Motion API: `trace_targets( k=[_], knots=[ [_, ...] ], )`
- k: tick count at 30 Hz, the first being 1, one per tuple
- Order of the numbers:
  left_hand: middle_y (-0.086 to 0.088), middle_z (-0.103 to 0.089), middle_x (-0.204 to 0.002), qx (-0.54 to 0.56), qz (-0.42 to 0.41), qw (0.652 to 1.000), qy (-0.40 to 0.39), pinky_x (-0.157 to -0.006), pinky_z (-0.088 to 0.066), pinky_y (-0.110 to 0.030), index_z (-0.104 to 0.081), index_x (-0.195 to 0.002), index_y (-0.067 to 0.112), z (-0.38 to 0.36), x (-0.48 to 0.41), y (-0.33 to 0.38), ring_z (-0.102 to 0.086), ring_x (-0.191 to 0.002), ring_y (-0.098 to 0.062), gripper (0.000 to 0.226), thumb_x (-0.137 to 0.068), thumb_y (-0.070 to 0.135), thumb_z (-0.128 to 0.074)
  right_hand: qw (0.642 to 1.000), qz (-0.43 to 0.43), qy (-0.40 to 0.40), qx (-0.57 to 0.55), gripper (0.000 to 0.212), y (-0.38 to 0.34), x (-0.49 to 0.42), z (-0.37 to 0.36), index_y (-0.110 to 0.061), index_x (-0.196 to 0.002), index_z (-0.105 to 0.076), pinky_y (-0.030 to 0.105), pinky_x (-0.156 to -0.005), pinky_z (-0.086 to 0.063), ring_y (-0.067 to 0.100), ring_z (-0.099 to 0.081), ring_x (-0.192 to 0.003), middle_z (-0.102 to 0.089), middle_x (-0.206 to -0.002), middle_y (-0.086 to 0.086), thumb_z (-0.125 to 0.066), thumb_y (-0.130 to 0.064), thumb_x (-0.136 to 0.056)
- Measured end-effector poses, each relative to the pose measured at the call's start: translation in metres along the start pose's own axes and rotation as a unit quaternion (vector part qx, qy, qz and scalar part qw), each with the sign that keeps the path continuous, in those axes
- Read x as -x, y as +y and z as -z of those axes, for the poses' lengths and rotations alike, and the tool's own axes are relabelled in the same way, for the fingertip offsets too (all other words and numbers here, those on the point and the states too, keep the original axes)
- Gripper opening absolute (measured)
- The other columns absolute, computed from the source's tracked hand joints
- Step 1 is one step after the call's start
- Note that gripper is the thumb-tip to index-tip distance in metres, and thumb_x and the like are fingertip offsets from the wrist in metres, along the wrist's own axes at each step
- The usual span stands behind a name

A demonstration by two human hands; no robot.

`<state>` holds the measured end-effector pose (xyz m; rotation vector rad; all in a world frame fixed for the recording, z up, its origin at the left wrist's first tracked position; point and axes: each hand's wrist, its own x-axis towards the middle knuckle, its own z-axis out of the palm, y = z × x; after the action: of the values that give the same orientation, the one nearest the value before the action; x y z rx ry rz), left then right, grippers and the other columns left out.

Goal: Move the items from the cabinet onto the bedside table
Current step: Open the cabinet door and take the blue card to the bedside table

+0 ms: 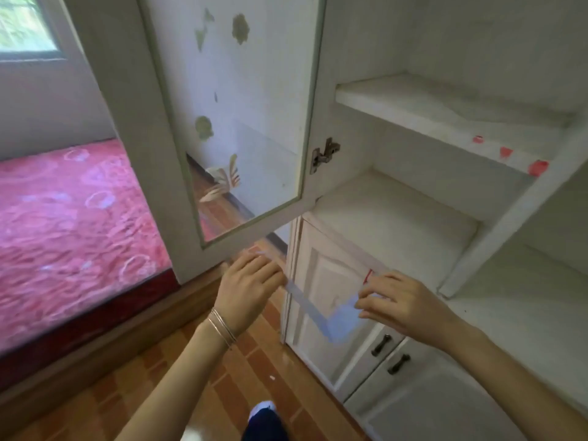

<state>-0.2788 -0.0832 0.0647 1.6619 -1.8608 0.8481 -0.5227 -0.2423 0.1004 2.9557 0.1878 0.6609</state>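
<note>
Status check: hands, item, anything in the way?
Hands: left hand and right hand each pinch an end of the clear plastic item. Item held before lower cabinet doors. Open glass door just above left hand.

Single head-worn wide-angle view, looking forward and down. The left hand (248, 288) and right hand (404, 303) sit at lower centre, close to the lens. The open cabinet (397, 218) fills the right half at near range, its glass door (254, 106) at centre; bed (70, 224) left, floor (178, 377) below.
</note>
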Motion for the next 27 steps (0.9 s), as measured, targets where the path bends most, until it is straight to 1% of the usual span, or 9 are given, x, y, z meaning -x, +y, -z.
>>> trace_targets(
  k=[2,4,9,11,13,15,18,22,27],
  knots=[
    [-0.002,-0.064,-0.075,-0.018,0.022,1.000,0.005,-0.081,-0.045,-0.030,-0.063,-0.070,0.016,0.025,0.028,0.001,-0.060,-0.074,-0.022,0.029,-0.091,0.006,-0.047,0.999,0.019,0.024,-0.031,0.011,-0.017,-0.014,0.004,-0.013,-0.089,-0.068,0.027,-0.071,-0.045,0.016,-0.057,-0.080,-0.066,-0.088,0.002,-0.063,-0.023,-0.089],
    [-0.001,-0.064,-0.076,-0.044,0.042,0.998,0.001,-0.085,-0.046,-0.030,-0.063,-0.070,0.016,0.046,0.055,0.003,-0.060,-0.077,-0.022,0.029,-0.094,0.008,-0.048,0.998,0.048,0.017,-0.049,0.010,-0.032,-0.031,0.001,-0.012,-0.089,-0.068,0.027,-0.071,-0.046,0.016,-0.059,-0.081,-0.066,-0.089,0.003,-0.063,-0.021,-0.088],
    [0.001,-0.064,-0.076,-0.082,0.108,0.991,-0.015,-0.080,-0.049,-0.032,-0.061,-0.069,0.015,0.103,0.112,0.007,-0.060,-0.071,-0.021,0.024,-0.089,0.002,-0.057,0.993,0.061,-0.018,-0.103,0.015,-0.060,-0.082,-0.040,-0.012,-0.098,-0.067,0.035,-0.068,-0.051,0.020,-0.062,-0.086,-0.065,-0.100,0.004,-0.057,-0.020,-0.090],
    [0.001,-0.064,-0.076,-0.103,0.129,0.986,-0.013,-0.086,-0.049,-0.033,-0.062,-0.069,0.014,0.130,0.136,0.007,-0.061,-0.072,-0.020,0.023,-0.088,0.001,-0.058,0.986,0.097,-0.017,-0.132,0.020,-0.084,-0.116,-0.055,-0.013,-0.098,-0.069,0.032,-0.072,-0.050,0.020,-0.062,-0.088,-0.066,-0.101,0.003,-0.053,-0.022,-0.092],
    [0.000,-0.065,-0.077,-0.123,0.134,0.983,-0.010,-0.096,-0.045,-0.032,-0.063,-0.071,0.014,0.158,0.162,0.007,-0.060,-0.074,-0.017,0.020,-0.086,0.001,-0.061,0.977,0.138,-0.011,-0.162,0.023,-0.117,-0.155,-0.067,-0.013,-0.100,-0.069,0.031,-0.075,-0.050,0.020,-0.063,-0.090,-0.067,-0.102,0.003,-0.050,-0.022,-0.092],
    [0.001,-0.066,-0.079,-0.140,0.135,0.981,-0.011,-0.099,-0.043,-0.032,-0.063,-0.071,0.014,0.187,0.188,0.012,-0.060,-0.078,-0.014,0.018,-0.085,0.002,-0.063,0.971,0.165,-0.013,-0.173,0.022,-0.154,-0.193,-0.078,-0.013,-0.105,-0.067,0.034,-0.075,-0.053,0.020,-0.064,-0.093,-0.067,-0.107,0.003,-0.056,-0.019,-0.087],
    [0.001,-0.067,-0.078,-0.165,0.142,0.976,0.002,-0.097,-0.045,-0.034,-0.062,-0.072,0.014,0.232,0.228,0.022,-0.062,-0.080,-0.014,0.017,-0.084,0.002,-0.064,0.962,0.206,-0.022,-0.181,0.034,-0.212,-0.238,-0.095,-0.013,-0.112,-0.064,0.034,-0.075,-0.054,0.023,-0.065,-0.095,-0.065,-0.114,0.005,-0.062,-0.018,-0.078],
    [0.001,-0.068,-0.078,-0.200,0.164,0.966,0.015,-0.094,-0.047,-0.038,-0.060,-0.069,0.013,0.300,0.282,0.035,-0.065,-0.082,-0.014,0.019,-0.081,0.000,-0.067,0.942,0.252,-0.048,-0.214,0.041,-0.300,-0.282,-0.111,-0.010,-0.123,-0.057,0.042,-0.072,-0.056,0.029,-0.063,-0.098,-0.061,-0.122,0.007,-0.063,-0.017,-0.083],
    [0.002,-0.070,-0.081,-0.250,0.163,0.954,-0.004,-0.094,-0.046,-0.041,-0.057,-0.076,0.015,0.379,0.351,0.046,-0.066,-0.092,-0.013,0.017,-0.081,0.003,-0.068,0.912,0.290,-0.102,-0.272,0.037,-0.409,-0.317,-0.115,-0.015,-0.125,-0.054,0.037,-0.076,-0.054,0.022,-0.060,-0.101,-0.057,-0.122,0.001,-0.059,-0.020,-0.089]
  ],
)
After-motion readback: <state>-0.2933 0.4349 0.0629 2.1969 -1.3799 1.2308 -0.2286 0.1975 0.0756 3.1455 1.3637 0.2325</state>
